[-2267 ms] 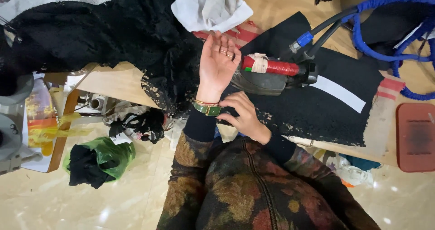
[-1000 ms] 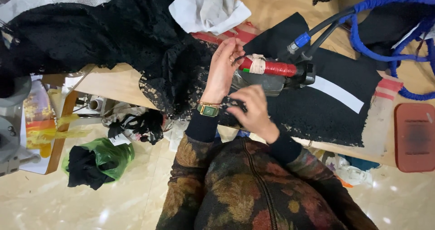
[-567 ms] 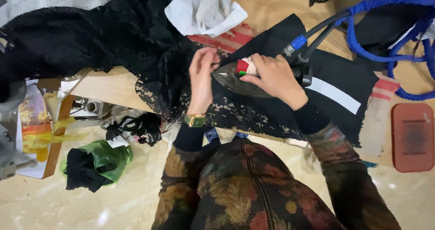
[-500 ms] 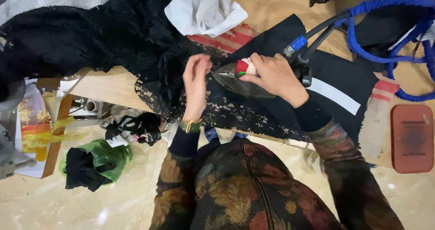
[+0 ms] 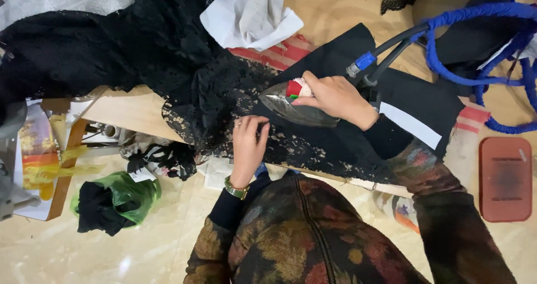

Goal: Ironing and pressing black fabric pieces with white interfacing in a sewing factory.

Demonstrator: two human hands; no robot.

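A steam iron (image 5: 291, 106) with a red handle rests on black lace fabric (image 5: 224, 102) spread over a dark ironing pad (image 5: 425, 102). My right hand (image 5: 334, 98) grips the iron's handle. My left hand (image 5: 248, 145), with a watch at the wrist, lies flat on the lace just in front of the iron's tip, holding the cloth down. A grey hose with a blue fitting (image 5: 366, 60) runs from the back of the iron to the upper right.
White cloth (image 5: 251, 15) lies at the back. A coiled blue hose (image 5: 475, 43) sits at the upper right, a red-brown iron rest (image 5: 505, 178) at the right. On the floor to the left are a green bag (image 5: 114, 200) with black cloth and scraps.
My right hand left my left wrist and took the iron's handle. My left hand came down from upright and now presses flat on the lace near the table's front edge.
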